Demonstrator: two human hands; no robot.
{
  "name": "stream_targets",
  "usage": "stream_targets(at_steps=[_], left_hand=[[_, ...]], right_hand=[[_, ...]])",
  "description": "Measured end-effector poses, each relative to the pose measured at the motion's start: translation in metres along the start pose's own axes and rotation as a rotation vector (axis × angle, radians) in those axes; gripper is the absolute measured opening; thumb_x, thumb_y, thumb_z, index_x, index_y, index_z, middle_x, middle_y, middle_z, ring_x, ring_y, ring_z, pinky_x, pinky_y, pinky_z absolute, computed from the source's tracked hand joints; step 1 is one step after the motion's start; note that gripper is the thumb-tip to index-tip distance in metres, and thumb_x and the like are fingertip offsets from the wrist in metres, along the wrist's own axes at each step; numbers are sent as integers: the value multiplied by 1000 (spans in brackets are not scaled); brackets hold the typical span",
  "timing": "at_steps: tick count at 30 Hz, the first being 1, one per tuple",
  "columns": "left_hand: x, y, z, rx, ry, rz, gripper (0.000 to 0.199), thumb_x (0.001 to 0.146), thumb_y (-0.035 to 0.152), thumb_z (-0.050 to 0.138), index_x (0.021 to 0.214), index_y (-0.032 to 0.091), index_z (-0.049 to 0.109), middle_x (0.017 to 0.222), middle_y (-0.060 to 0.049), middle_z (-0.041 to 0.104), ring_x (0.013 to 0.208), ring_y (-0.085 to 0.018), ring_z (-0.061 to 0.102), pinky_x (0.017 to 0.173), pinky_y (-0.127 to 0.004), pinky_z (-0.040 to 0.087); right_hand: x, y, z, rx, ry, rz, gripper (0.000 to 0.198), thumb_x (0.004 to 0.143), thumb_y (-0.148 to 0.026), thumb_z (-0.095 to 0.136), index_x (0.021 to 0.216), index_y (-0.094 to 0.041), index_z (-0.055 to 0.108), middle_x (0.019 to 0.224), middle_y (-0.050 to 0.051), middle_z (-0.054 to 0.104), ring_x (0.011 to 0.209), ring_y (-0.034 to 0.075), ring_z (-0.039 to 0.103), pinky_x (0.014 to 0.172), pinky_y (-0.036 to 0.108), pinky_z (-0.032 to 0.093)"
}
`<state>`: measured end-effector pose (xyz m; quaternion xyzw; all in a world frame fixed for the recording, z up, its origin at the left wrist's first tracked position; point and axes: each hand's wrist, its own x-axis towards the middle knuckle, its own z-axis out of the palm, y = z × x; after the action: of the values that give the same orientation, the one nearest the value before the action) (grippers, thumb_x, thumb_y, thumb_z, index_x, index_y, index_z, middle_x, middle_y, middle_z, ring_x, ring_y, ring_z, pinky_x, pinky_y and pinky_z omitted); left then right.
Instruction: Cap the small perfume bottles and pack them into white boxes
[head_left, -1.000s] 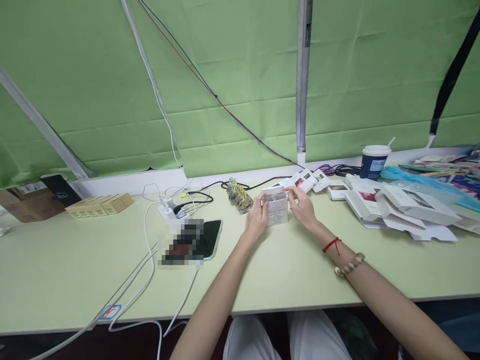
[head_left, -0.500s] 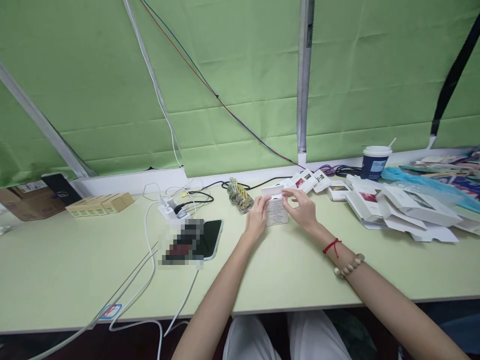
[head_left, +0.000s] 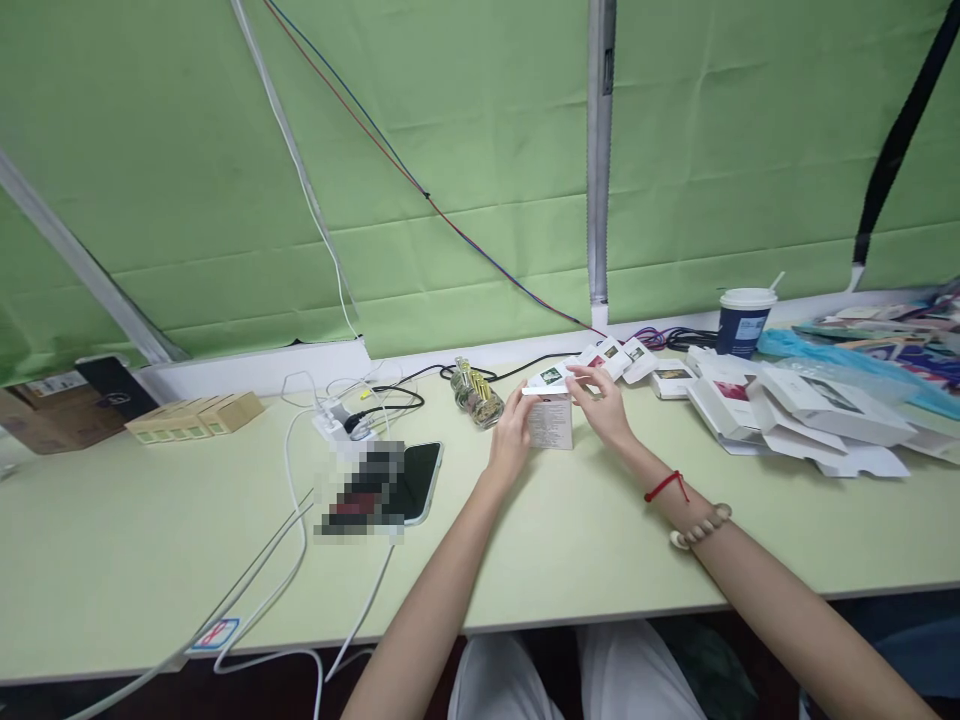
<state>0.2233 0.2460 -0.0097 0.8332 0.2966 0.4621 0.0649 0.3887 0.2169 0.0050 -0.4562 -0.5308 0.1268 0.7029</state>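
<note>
Between my two hands is a small white cardboard box, held above the table with a face of fine printed text towards me. Its top shows as a narrow white edge. My left hand grips the box along its left side, fingers closed near the top corner. My right hand has its thumb and fingertips closed at the upper right corner. Just beyond the held box lie several small white boxes with little pictures on them. To the left of my left hand is a clear bottle with yellow-and-black markings.
Flattened white cartons lie in a pile at the right, near a dark blue paper cup with a straw. At the left are a phone, a power strip, loose white cables and a row of tan boxes.
The flap that stood up at the top of the box has folded down to a thin edge. My right hand's fingers have moved slightly along the top. The view has shifted a little.
</note>
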Motion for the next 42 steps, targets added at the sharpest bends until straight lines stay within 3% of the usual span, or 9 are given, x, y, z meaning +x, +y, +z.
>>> stream_targets(at_steps=[4, 7, 17, 26, 30, 37, 42], left_hand=[[0, 0, 2, -27, 19, -11, 32, 87, 12, 33, 109, 20, 55, 136, -10, 45, 128, -19, 41, 102, -39, 38], [0, 0, 3, -50, 49, -17, 27, 91, 19, 33, 104, 19, 56, 135, -10, 46, 130, -18, 39, 104, -40, 36], [-2, 4, 4, -54, 39, -59, 24, 92, 26, 34, 104, 20, 54, 134, -11, 46, 129, -19, 39, 96, -37, 44], [1, 18, 2, 29, 36, -136, 26, 91, 35, 37, 102, 21, 57, 130, -9, 46, 114, -20, 51, 84, -31, 49], [0, 15, 4, 30, 45, -117, 25, 90, 35, 41, 104, 21, 56, 130, -9, 43, 108, -19, 54, 79, -29, 50], [-5, 4, 8, 18, 23, -15, 33, 90, 33, 41, 120, 21, 41, 129, -10, 45, 116, -19, 48, 75, -27, 51], [-4, 7, 7, 41, -10, -41, 30, 87, 34, 47, 114, 21, 47, 128, -10, 45, 108, -19, 54, 75, -28, 51]], right_hand=[[-1, 1, 0, -8, -115, -78, 29, 79, -45, 56, 82, -20, 69, 97, 9, 65, 97, 22, 58, 59, 27, 53], [-2, 3, 0, -8, -159, -72, 28, 77, -45, 58, 82, -20, 70, 92, 8, 67, 91, 22, 61, 56, 27, 52], [0, 14, 1, -25, -154, -77, 28, 76, -46, 60, 84, -22, 72, 93, 7, 67, 88, 21, 62, 67, 32, 56], [-5, 2, 1, 22, -205, -45, 27, 74, -46, 62, 83, -22, 71, 94, 8, 65, 96, 22, 59, 61, 30, 57], [-6, 0, 3, 31, -214, -47, 27, 74, -47, 62, 80, -22, 71, 94, 8, 63, 95, 22, 59, 63, 31, 57], [-6, 7, 4, 8, -209, -47, 25, 73, -45, 64, 76, -21, 70, 95, 8, 60, 94, 20, 59, 63, 30, 57], [-6, 6, 5, 20, -199, -34, 24, 73, -44, 63, 73, -21, 69, 95, 8, 60, 94, 20, 58, 63, 29, 56]])
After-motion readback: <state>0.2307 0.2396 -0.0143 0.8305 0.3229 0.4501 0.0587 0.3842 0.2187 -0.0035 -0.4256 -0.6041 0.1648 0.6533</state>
